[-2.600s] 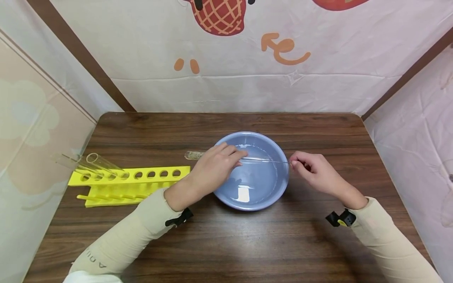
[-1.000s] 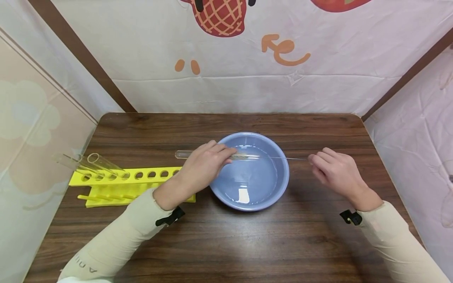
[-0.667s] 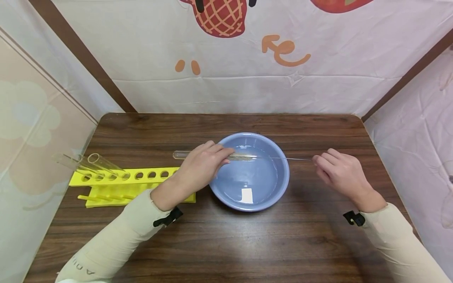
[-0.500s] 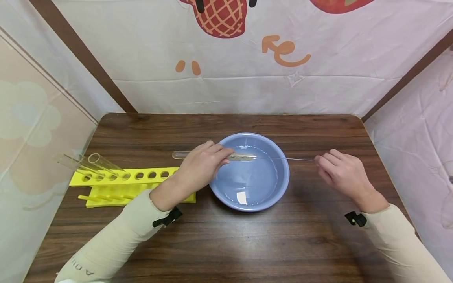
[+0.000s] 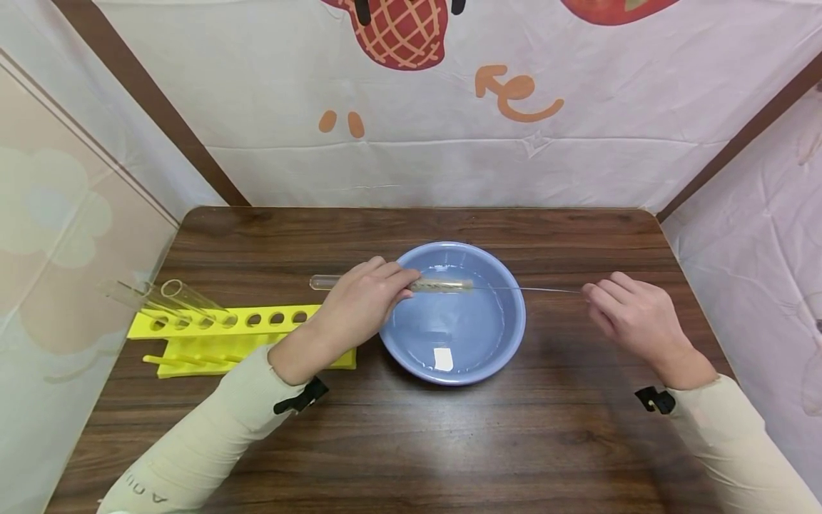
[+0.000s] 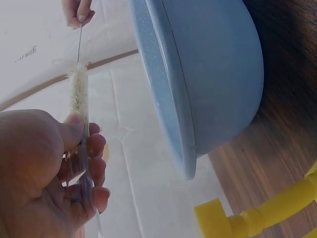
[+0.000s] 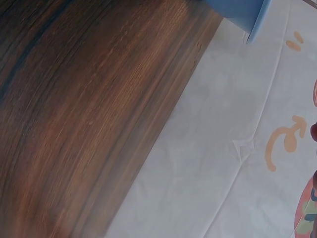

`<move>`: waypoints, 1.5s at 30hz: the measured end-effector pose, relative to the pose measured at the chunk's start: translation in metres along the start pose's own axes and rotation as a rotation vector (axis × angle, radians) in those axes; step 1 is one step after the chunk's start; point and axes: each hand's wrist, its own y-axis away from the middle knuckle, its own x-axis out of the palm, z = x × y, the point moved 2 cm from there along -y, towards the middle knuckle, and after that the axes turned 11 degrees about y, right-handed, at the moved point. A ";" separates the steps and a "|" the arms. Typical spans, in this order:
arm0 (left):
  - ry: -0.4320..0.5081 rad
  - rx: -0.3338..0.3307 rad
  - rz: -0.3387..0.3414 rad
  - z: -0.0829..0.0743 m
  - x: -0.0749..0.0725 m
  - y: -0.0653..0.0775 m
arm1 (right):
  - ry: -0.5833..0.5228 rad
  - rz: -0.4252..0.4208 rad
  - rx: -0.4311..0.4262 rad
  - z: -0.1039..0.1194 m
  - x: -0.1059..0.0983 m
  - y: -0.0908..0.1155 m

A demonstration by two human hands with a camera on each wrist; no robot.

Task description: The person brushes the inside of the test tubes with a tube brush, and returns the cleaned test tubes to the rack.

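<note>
A clear glass test tube (image 5: 323, 283) lies level above the blue basin (image 5: 514, 335), its rounded end to the left. My left hand (image 5: 362, 296) grips it around the middle, thumb on top in the left wrist view. Pale bristles of a test tube brush (image 6: 79, 91) fill the part near the tube's mouth. The brush's thin wire handle (image 5: 546, 289) runs right, past the basin's rim, to my right hand (image 5: 636, 314), whose fingertips pinch its end. In the right wrist view only bits of fingers show at the right edge.
Left of the basin stands a yellow test tube rack (image 5: 240, 325), with clear test tubes (image 5: 183, 293) leaning in its left holes. Water lies in the basin. The wooden table (image 5: 449, 442) meets a printed cloth wall (image 5: 449, 171) at the back.
My right hand has moved right, drawing the bristles from the tube's closed end toward its mouth. My left hand has shifted slightly left with the tube.
</note>
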 end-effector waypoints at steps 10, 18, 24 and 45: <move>-0.015 0.016 -0.016 0.002 -0.001 0.002 | 0.036 0.014 0.009 -0.006 -0.006 0.008; -0.016 -0.002 0.004 0.003 -0.002 0.004 | 0.045 0.002 0.019 -0.010 -0.010 0.015; -0.010 -0.001 0.005 0.005 -0.003 0.005 | 0.049 0.014 0.006 -0.014 -0.014 0.018; -0.006 0.038 0.020 0.005 -0.005 0.003 | 0.105 -0.173 0.035 -0.016 -0.023 0.020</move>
